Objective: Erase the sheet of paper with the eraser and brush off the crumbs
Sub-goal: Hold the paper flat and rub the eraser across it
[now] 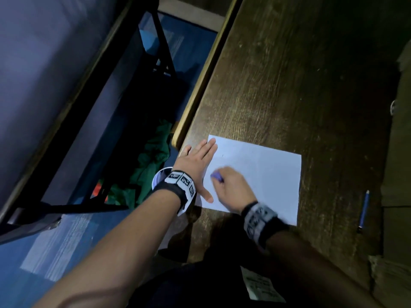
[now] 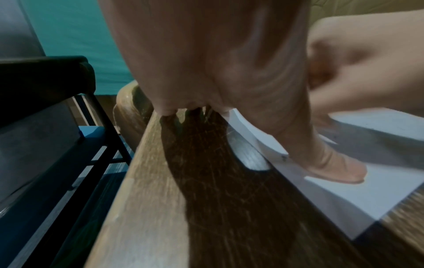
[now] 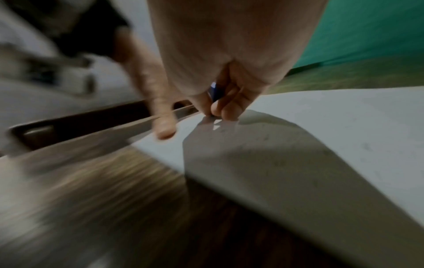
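Observation:
A white sheet of paper [image 1: 266, 174] lies on the dark wooden table [image 1: 289, 85] near its left edge. My left hand [image 1: 198, 165] lies flat with straight fingers on the sheet's left border, its thumb [image 2: 332, 166] pressing the paper [image 2: 378, 190]. My right hand [image 1: 231, 185] pinches a small blue eraser [image 1: 216, 176] and holds it against the sheet close to the left hand. In the right wrist view the eraser [image 3: 214, 92] shows as a blue sliver between thumb and fingers, touching the paper [image 3: 321, 136]. That view is blurred by motion.
A blue pencil [image 1: 364, 211] lies on the table to the right of the sheet. A printed slip of paper [image 1: 260, 285] sits near my lap. Left of the table stands a dark chair frame [image 1: 66, 207], with green cloth [image 1: 153, 156] on the floor.

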Tool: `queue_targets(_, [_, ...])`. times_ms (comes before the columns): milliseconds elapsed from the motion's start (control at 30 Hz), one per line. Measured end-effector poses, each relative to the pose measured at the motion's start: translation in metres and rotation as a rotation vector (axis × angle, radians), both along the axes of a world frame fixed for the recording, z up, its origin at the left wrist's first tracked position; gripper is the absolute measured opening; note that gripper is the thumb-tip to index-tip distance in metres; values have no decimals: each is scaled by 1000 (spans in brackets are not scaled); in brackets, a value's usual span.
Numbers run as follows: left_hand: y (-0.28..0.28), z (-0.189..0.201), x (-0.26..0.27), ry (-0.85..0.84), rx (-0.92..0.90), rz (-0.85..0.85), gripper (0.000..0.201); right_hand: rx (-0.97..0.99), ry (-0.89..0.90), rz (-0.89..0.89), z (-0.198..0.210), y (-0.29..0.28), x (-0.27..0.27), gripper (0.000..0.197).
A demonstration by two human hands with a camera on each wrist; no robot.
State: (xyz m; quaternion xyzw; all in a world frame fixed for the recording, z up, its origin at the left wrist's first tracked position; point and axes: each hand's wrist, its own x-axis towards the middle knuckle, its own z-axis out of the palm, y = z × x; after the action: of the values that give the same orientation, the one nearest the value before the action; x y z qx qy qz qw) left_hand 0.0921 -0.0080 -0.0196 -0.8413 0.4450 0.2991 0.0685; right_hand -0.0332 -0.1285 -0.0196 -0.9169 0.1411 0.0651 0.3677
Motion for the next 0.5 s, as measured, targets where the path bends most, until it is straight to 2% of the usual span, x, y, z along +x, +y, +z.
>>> queue_targets(67, [-1,2,-4,-17,7,2,164,4,25,57,3,0,-15,12])
queue_targets(100, [-1,3,-6,-34,12,3,164,-3,11,18,5,-5,-12,12])
queue_targets(233, [-5,11,-14,-66,44,15,161,-113,-68,-320,0,-38,24,12])
queue_targets(300, [-7,15,-19,-55,62,30,160,-131,-78,-382,-3,-39,29,13])
queue_targets(333, [-7,15,-21,-52,74,35,159,-124,-80,-318,-5,-31,24,13])
queue_targets(433, [-8,15,-24,-79,95,42,159,-83,0,82,4,5,-2,14])
queue_targets(467, [-8,15,-23,-84,93,41,159,-87,17,138,6,3,-3,14])
queue_targets(500, [-8,15,-23,-80,90,43,159,-103,12,111,7,-5,3,15])
